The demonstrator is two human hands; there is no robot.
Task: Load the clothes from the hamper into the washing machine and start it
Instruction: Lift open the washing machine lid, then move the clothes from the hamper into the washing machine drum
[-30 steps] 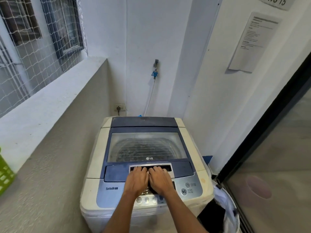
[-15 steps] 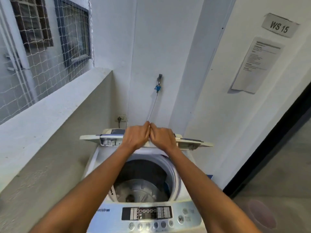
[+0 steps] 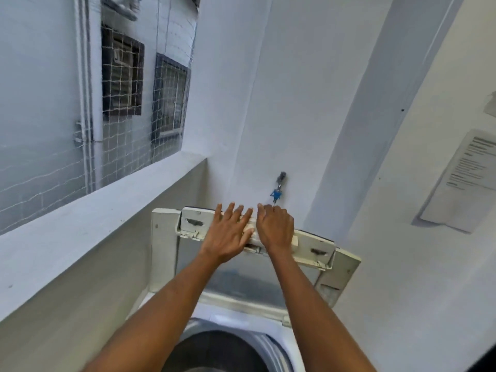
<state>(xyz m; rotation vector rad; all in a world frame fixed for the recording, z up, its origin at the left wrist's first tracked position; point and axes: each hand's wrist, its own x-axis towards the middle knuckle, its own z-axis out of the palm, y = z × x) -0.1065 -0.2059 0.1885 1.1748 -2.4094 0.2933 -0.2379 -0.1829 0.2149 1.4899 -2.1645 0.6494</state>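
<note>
The top-loading washing machine stands below me with its folding lid [image 3: 316, 247] raised upright against the back wall. The dark round drum opening [image 3: 214, 353] shows at the bottom of the view. My left hand [image 3: 228, 234] lies flat with straight, spread fingers against the lid's upper edge. Beside it my right hand [image 3: 276, 229] rests on the same edge, its fingers bent over the top. The hamper and the clothes are out of view.
A concrete parapet ledge [image 3: 88, 218] runs along the left, with netting and barred windows behind it. A water tap with a blue fitting [image 3: 277, 187] sticks out of the back wall just above the lid. A printed notice [image 3: 467, 175] hangs on the right wall.
Both hands lifted the lid from shut to fully upright. My view tilted up, so the control panel dropped out of sight. My left hand's fingers have straightened.
</note>
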